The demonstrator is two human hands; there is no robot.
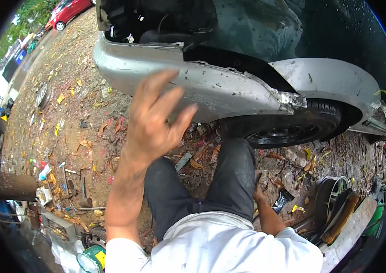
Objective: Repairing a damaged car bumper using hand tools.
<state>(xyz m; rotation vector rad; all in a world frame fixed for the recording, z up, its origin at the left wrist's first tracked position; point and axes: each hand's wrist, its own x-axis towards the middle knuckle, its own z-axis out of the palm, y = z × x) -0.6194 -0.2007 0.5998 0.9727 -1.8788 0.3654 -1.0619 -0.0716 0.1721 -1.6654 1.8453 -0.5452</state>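
My left hand (154,116) is raised with its fingers spread, nothing in them. Behind it is the silver bumper (202,84) of a car, scuffed and chipped along its upper edge; I cannot tell whether the fingertips touch it. A dark gap separates the bumper from the dented dark green body panel (259,27). The broken bumper end (288,100) sits above the black tyre (325,113). My right hand (259,193) is low beside my right knee, its fingers mostly hidden, so what it holds is not visible.
The ground is muddy, with leaves and scraps. At left lie a hammer (84,200), a brown post (11,185) and a green-and-yellow can (92,259). A wheel rim (338,186) and a plank (354,227) are at right. A red car (68,13) stands far off.
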